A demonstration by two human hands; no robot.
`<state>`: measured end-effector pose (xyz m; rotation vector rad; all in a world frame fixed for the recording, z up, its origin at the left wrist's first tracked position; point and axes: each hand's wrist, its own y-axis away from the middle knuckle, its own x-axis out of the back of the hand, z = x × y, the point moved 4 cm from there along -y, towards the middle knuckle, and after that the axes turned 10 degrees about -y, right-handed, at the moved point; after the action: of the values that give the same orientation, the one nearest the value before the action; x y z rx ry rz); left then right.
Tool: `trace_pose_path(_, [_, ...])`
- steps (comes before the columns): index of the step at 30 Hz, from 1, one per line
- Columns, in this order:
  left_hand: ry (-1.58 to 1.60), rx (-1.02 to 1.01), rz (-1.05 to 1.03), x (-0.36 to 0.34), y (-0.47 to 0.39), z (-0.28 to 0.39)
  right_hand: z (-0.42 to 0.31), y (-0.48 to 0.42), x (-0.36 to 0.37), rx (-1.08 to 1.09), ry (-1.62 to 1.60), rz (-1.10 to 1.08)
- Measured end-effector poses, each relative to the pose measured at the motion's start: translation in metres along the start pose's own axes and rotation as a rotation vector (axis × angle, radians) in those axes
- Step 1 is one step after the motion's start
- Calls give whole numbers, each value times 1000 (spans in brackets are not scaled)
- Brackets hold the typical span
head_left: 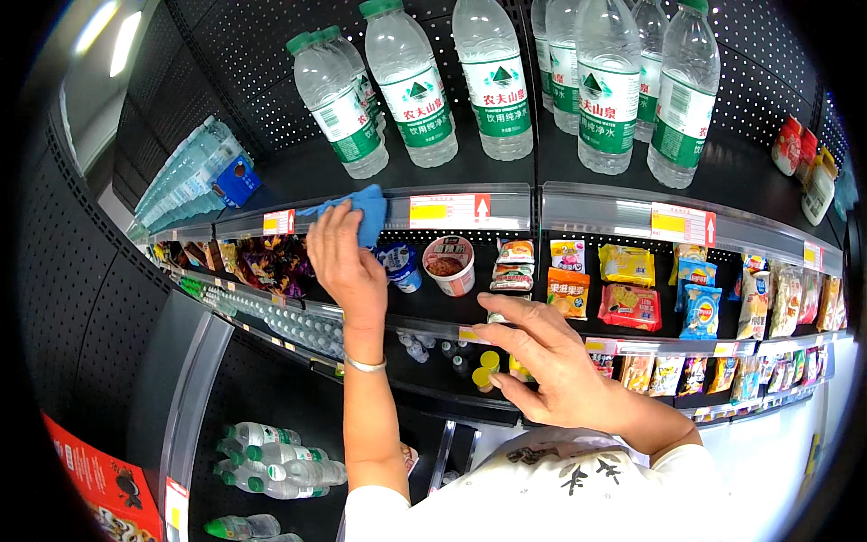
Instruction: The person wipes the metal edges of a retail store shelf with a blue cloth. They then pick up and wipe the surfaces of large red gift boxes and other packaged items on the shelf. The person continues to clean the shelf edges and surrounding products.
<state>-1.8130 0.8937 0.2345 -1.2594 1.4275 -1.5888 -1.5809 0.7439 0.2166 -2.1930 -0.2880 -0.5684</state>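
My left hand (345,261), with a bangle (364,364) at the wrist, presses a blue cloth (370,213) against the clear plastic price strip (504,206) along the upper shelf's front edge. Part of the cloth is hidden under the fingers. Lower and to the right, my right hand (542,345) is empty, its fingers apart, in front of the shelf of snacks. Behind it and near its fingertips are a paper noodle cup (448,265) and a stack of small packets (513,274). A blue tub (401,267) stands just right of my left hand.
Upright water bottles, one of them a green-capped bottle (498,95), line the black upper shelf (433,177). A blue box (236,181) sits at its left. Bagged snacks, such as a blue chip bag (702,311), fill the shelf below. More bottles (298,467) lie at lower left.
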Motion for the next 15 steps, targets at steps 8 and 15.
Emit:
trace_pose_path(8, [58,52,-34,2,6,7,-3,7,-35,-71,-38,-108])
trace_pose_path(15, [251,-87,-35,3,5,93,1,7,-40,-14,-95,-149])
